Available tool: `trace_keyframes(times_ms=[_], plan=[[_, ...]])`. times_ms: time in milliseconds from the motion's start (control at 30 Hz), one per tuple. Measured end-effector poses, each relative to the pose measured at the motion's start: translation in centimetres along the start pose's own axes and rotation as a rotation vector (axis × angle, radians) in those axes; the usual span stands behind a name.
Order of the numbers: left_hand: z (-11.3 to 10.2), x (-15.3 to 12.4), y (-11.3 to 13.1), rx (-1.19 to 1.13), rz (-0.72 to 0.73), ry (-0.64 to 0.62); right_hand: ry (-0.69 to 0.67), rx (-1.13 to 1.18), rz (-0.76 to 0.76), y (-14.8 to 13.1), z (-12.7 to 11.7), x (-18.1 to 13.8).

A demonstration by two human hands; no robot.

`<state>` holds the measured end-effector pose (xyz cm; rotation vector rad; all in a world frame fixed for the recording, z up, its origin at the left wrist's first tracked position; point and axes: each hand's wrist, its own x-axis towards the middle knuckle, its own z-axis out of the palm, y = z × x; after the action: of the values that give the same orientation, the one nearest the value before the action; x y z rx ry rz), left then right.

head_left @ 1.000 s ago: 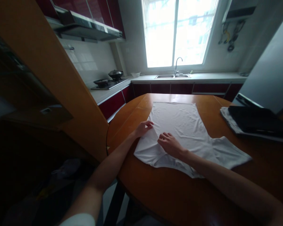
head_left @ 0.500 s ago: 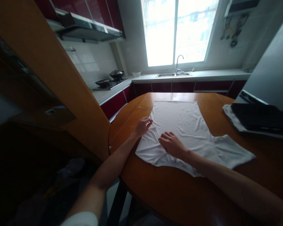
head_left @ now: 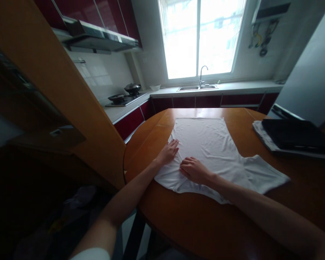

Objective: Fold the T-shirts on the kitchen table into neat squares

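A white T-shirt point(head_left: 211, 144) lies spread flat on a round orange wooden table point(head_left: 233, 224). Its left sleeve is folded in over the body, while the right sleeve sticks out to the right. My left hand point(head_left: 169, 151) lies flat on the folded left edge, fingers stretched out. My right hand point(head_left: 193, 169) rests on the cloth just beside it, fingers slightly curled and pressing down, holding nothing.
A dark folded garment point(head_left: 295, 135) on a lighter cloth sits at the table's right edge. An orange partition wall point(head_left: 56, 90) stands close on the left. Beyond are a counter with sink point(head_left: 197, 87), a stove with pans point(head_left: 124, 96), and a window.
My left hand let go of the pinched sleeve edge and now lies flat on the shirt. My right hand shifted slightly left and the view tilted a little.
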<state>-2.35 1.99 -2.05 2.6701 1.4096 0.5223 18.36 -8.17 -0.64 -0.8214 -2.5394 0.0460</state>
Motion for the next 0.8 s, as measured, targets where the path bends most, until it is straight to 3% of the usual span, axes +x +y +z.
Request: trace_keyframes(times_ms=[67,233,367,567,700,800], plan=[[-0.2,0.0,-0.1,0.014,-0.062,0.03,-0.003,-0.003,0.004,0.0,0.0,0.0],[0.1,-0.2,-0.4,0.05,-0.115,-0.073,-0.013,-0.011,0.017,0.0,0.0,0.1],[0.1,-0.1,0.0,0.073,-0.092,0.03,-0.024,-0.014,0.017,0.0,0.0,0.1],[0.1,0.0,0.6,0.042,-0.085,-0.089,-0.017,-0.018,0.019,-0.1,-0.1,0.1],[-0.9,0.4,-0.4,-0.055,-0.129,0.135,-0.017,-0.019,0.018,0.0,0.0,0.0],[-1.6,0.6,-1.1,-0.134,-0.066,0.267,-0.019,-0.018,0.018,0.0,0.0,0.0]])
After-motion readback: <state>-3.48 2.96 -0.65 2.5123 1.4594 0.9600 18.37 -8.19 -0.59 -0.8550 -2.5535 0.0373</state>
